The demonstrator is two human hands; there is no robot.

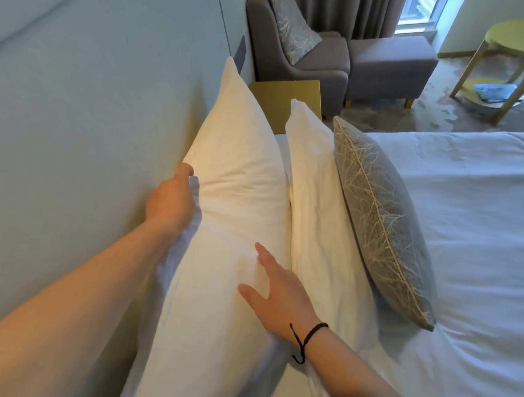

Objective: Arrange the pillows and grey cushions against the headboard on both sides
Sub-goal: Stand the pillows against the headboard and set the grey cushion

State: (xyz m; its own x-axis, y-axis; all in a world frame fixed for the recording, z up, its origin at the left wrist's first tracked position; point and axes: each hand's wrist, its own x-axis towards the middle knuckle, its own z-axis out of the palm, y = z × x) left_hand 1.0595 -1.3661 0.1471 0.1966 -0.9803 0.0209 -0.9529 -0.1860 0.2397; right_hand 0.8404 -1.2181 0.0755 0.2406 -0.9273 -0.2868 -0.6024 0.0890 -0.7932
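Observation:
A large white pillow stands upright against the pale headboard. My left hand grips its back edge between pillow and headboard. My right hand lies flat on the pillow's front face with fingers spread. A second white pillow leans right behind my right hand, against the first. A grey cushion with a pale branch pattern leans on that second pillow. Another grey patterned cushion sits in the armchair beyond the bed.
The white duvet covers the bed to the right. A yellow bedside unit stands past the pillows. Further off are a grey armchair, a grey footstool and a yellow round side table by the window.

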